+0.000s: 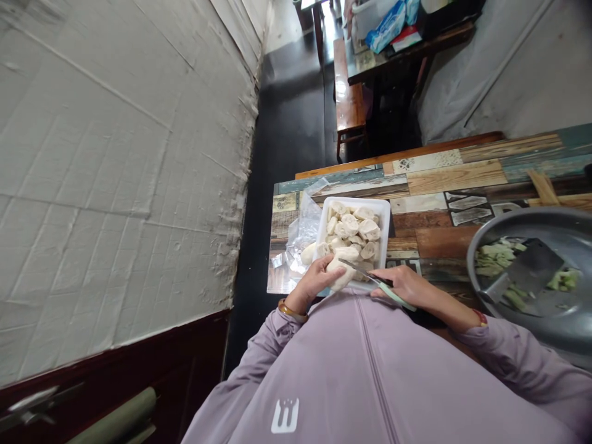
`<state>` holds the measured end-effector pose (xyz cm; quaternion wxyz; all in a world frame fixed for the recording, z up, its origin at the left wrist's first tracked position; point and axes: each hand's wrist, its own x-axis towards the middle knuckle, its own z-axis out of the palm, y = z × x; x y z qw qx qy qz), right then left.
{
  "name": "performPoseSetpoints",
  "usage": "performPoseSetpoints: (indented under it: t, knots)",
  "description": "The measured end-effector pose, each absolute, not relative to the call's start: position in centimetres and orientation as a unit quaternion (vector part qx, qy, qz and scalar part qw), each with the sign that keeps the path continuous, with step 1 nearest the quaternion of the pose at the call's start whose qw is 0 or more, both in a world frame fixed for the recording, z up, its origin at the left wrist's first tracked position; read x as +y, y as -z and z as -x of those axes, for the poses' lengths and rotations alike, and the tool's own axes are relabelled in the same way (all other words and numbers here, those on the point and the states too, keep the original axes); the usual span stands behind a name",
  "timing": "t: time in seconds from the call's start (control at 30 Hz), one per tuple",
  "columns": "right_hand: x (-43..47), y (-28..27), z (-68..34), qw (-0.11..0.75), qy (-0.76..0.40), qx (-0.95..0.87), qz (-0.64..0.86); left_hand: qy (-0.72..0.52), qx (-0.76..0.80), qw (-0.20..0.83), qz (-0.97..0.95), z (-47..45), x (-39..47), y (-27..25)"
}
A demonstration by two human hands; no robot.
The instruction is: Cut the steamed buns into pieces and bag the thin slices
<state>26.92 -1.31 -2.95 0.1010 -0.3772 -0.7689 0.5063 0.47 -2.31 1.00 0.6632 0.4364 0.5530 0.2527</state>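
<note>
Lying in white tray (385, 228): pale chunks (350, 227); metal basin (578, 243): greens (496, 259).

both arms reach forward from the sides of the torso (356, 370) and angle inward, so the hands work close together in front of the belly without touching each other. the left forearm (261, 348) slants up and inward to a bare left wrist (295, 303); the left hand (317, 280) is curled in a grasp, its thumb and fingers pointing inward. the right forearm (518, 348) comes in from farther out, its right wrist (460, 313) roughly in line with the hand. the right hand (402, 285) is bent closed in a grip, back of the hand upward, fingertips turned toward the left hand.
</note>
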Motion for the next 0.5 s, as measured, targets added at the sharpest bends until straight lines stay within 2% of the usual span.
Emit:
performPoseSetpoints:
  t: [0.23, 0.5]
  knots:
    - [-1.1, 1.4, -26.9, 0.019, -0.527, -0.735, 0.427, -0.236, 0.583, 0.597, -0.498, -0.1, -2.4, -0.3]
    - [-0.6, 0.9, -26.6, -0.014, -0.57, -0.711, 0.412, -0.198, 0.576, 0.582, -0.539, -0.2, -2.4, -0.9]
